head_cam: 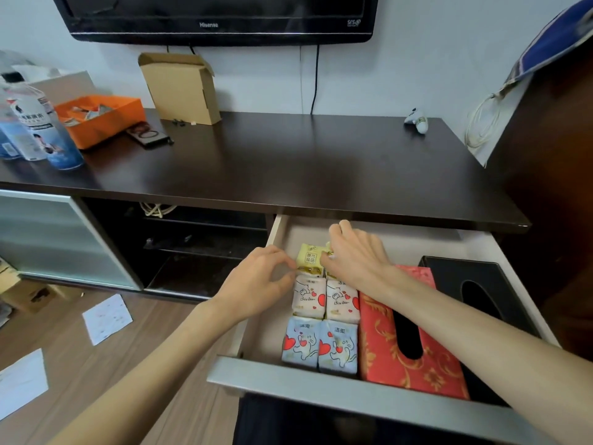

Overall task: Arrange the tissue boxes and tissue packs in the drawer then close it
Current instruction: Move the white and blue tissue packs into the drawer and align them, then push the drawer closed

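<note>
The drawer (353,387) stands pulled open under the dark cabinet top. Inside lie two blue tissue packs (321,345) at the front and two pink ones (325,300) behind them. A yellow tissue pack (309,259) sits at the back, pinched from the left by my left hand (256,281). My right hand (356,255) grips a second yellow pack beside it, mostly hidden under the fingers. A red tissue box (378,351) lies to the right of the packs, and a black tissue box (449,271) lies further right.
The cabinet top (288,162) carries bottles (35,123), an orange tray (99,118), a cardboard box (181,88) and a small white object (417,122). A TV (215,17) hangs above. Papers (107,317) lie on the wooden floor at left.
</note>
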{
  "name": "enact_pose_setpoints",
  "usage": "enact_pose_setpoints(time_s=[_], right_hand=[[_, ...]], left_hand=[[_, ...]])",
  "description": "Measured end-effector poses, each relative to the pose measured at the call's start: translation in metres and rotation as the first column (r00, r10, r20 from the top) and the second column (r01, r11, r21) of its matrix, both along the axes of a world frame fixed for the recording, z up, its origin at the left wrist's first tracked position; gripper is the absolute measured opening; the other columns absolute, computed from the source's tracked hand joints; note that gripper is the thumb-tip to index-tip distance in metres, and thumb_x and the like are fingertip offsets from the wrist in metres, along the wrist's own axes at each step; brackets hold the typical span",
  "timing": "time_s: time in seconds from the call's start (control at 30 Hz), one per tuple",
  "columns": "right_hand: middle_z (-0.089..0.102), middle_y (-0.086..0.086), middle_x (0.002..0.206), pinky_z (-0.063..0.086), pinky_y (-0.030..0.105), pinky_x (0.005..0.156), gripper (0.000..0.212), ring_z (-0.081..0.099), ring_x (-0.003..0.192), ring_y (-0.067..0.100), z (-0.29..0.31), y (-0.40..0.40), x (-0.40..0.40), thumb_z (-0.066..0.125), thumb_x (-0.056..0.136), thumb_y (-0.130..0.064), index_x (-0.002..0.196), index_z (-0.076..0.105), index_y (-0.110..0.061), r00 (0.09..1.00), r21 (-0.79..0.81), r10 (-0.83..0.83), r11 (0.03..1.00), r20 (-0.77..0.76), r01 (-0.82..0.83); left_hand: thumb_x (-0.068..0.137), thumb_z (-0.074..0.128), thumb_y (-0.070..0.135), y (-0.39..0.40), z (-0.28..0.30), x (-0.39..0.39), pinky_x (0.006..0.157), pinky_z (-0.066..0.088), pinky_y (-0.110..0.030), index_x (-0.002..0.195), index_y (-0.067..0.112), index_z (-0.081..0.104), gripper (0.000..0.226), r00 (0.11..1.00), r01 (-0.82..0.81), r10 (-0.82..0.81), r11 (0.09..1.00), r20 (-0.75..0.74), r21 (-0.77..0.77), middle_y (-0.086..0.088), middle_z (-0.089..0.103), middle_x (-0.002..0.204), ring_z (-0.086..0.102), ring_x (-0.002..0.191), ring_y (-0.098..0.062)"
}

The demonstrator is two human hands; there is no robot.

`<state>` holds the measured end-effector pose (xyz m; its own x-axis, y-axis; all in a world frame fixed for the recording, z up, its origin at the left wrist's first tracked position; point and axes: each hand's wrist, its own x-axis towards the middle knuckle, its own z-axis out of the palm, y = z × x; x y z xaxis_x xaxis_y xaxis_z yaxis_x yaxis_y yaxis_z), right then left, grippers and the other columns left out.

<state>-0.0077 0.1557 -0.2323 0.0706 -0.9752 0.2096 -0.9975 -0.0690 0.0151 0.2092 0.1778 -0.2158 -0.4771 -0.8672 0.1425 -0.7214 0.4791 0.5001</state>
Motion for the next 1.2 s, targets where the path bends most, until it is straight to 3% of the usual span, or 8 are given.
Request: enact_pose_setpoints(time_s=[0.13, 0.23, 0.43, 0.63, 0.87, 0.93, 1.03, 1.2], right_hand=[[0.065, 0.009, 0.113, 0.034, 0.039, 0.066, 0.052, 0.067, 0.097, 0.034, -0.010, -0.001, 0.002, 0.042, 0.096, -0.060, 0.112, 0.059, -0.014, 0.997, 0.061, -0.001, 0.998, -0.075, 0.005], [0.069, 0.007, 0.100, 0.034, 0.038, 0.065, 0.052, 0.067, 0.092, 0.033, -0.008, 0.003, -0.003, 0.032, 0.099, -0.060, 0.096, 0.064, -0.019, 0.999, 0.052, 0.026, 0.998, -0.043, -0.024], [0.056, -0.001, 0.068, 0.038, 0.038, 0.062, 0.052, 0.055, 0.082, 0.025, 0.022, 0.023, -0.019, 0.035, 0.101, -0.044, 0.062, 0.053, -0.015, 0.968, 0.030, 0.004, 0.999, 0.250, -0.012], [0.063, -0.017, 0.078, 0.039, 0.029, 0.062, 0.037, 0.057, 0.080, 0.002, 0.060, 0.118, -0.037, 0.044, 0.097, -0.057, 0.081, 0.065, -0.031, 0.925, 0.169, 0.087, 0.973, 0.370, -0.160], [0.037, -0.033, 0.139, 0.037, 0.018, 0.098, 0.050, 0.033, 0.136, -0.007, 0.022, 0.258, -0.066, 0.038, 0.095, -0.071, 0.137, 0.044, -0.045, 0.939, 0.176, 0.065, 0.976, 0.337, -0.131], [0.033, -0.021, 0.154, 0.029, 0.021, 0.111, 0.066, 0.028, 0.145, 0.000, 0.004, 0.277, -0.075, 0.039, 0.095, -0.072, 0.149, 0.041, -0.032, 0.965, 0.136, 0.026, 0.989, 0.261, -0.063], [0.041, 0.002, 0.158, 0.024, 0.038, 0.122, 0.076, 0.036, 0.147, 0.021, -0.016, 0.289, -0.085, 0.039, 0.097, -0.067, 0.149, 0.048, -0.012, 0.992, 0.026, -0.043, 0.999, 0.119, 0.040], [0.052, 0.011, 0.152, 0.031, 0.053, 0.119, 0.078, 0.048, 0.141, 0.030, -0.041, 0.282, -0.092, 0.048, 0.098, -0.067, 0.145, 0.054, -0.004, 0.999, -0.223, -0.044, 0.974, -0.018, 0.039]], left_hand=[[0.097, 0.058, 0.031, 0.003, 0.000, 0.002, 0.094, 0.047, -0.030, 0.115, 0.024, 0.069, 0.021, 1.000, 0.000, 0.000, 1.000, -0.006, -0.002, 0.011, 0.061, 0.122, 0.049, 0.118, -0.008], [0.097, 0.059, 0.031, 0.007, 0.000, 0.003, 0.095, 0.048, -0.033, 0.113, 0.025, 0.069, 0.019, 1.000, -0.005, 0.005, 1.000, -0.020, 0.002, 0.012, 0.062, 0.121, 0.050, 0.118, -0.007], [0.097, 0.059, 0.032, 0.020, 0.006, 0.002, 0.098, 0.048, -0.032, 0.114, 0.027, 0.069, 0.020, 0.999, -0.007, 0.008, 1.000, -0.044, 0.022, 0.014, 0.062, 0.123, 0.051, 0.118, -0.006], [0.093, 0.053, 0.053, 0.071, 0.014, 0.016, 0.094, 0.048, -0.025, 0.116, 0.036, 0.065, 0.031, 0.993, 0.052, -0.045, 0.997, -0.111, 0.061, 0.024, 0.063, 0.120, 0.055, 0.114, 0.003], [0.080, 0.048, 0.080, 0.137, -0.012, 0.029, 0.082, 0.039, -0.016, 0.121, 0.039, 0.061, 0.059, 0.995, 0.092, -0.091, 0.995, 0.043, -0.033, 0.025, 0.063, 0.116, 0.057, 0.106, 0.003], [0.080, 0.050, 0.079, 0.142, -0.022, 0.026, 0.082, 0.036, -0.014, 0.121, 0.031, 0.064, 0.064, 0.989, 0.104, -0.090, 0.988, 0.119, -0.117, 0.017, 0.067, 0.114, 0.063, 0.102, -0.007], [0.083, 0.049, 0.077, 0.140, -0.033, 0.020, 0.077, 0.049, -0.031, 0.119, 0.020, 0.067, 0.070, 0.982, 0.106, -0.063, 0.962, 0.176, -0.251, 0.006, 0.070, 0.112, 0.068, 0.094, -0.018], [0.089, 0.044, 0.076, 0.136, -0.042, 0.015, 0.066, 0.050, -0.035, 0.121, 0.011, 0.067, 0.076, 0.976, 0.127, -0.050, 0.921, 0.212, -0.368, 0.000, 0.071, 0.110, 0.068, 0.086, -0.022]])
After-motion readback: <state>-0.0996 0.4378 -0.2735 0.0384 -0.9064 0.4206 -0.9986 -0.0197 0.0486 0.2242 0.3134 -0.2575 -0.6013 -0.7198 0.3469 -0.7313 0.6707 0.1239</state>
